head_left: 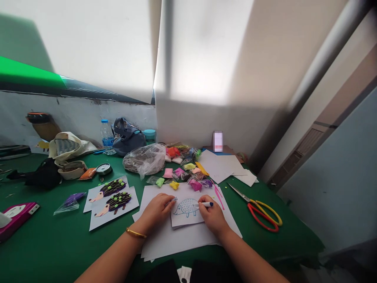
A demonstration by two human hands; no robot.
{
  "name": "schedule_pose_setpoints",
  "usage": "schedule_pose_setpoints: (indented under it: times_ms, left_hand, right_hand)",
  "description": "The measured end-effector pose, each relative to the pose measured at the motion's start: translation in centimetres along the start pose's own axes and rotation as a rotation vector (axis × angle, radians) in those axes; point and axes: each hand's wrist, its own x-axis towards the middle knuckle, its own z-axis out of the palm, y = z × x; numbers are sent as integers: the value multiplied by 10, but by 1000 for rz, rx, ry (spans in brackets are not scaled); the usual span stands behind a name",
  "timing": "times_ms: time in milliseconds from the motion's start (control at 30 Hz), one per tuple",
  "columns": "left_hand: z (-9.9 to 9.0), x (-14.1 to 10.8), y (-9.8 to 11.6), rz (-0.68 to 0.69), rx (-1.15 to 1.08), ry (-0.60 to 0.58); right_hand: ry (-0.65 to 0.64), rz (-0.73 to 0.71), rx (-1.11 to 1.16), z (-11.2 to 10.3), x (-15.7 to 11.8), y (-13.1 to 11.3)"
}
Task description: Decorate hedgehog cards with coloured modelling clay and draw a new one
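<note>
A small white sheet with a blue hedgehog drawing (186, 208) lies on larger white papers (165, 243). My right hand (212, 215) is closed round a white marker with a dark blue end (207, 204), its tip side over the right part of the drawing. At the sheet's left edge, my left hand (157, 211) is closed, with a small pale, see-through item (174, 199) between thumb and fingers; it is too small to name. A gold bracelet (136, 233) circles my left wrist.
Two clay hedgehog pictures (113, 204) lie left of the papers. Scissors (259, 212) rest at the right. Behind are bagged coloured clay (174, 185), a plastic bag (144, 159), loose white sheets (216, 167) and an upright phone (218, 141). A magenta box (17, 220) sits far left.
</note>
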Motion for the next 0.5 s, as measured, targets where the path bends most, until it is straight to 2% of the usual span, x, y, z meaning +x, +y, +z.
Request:
schedule_pose_setpoints:
  times_ms: [500]
  left_hand:
    - [-1,0,1,0,27,-8]
  right_hand:
    - [0,19,8,0,-1,-2]
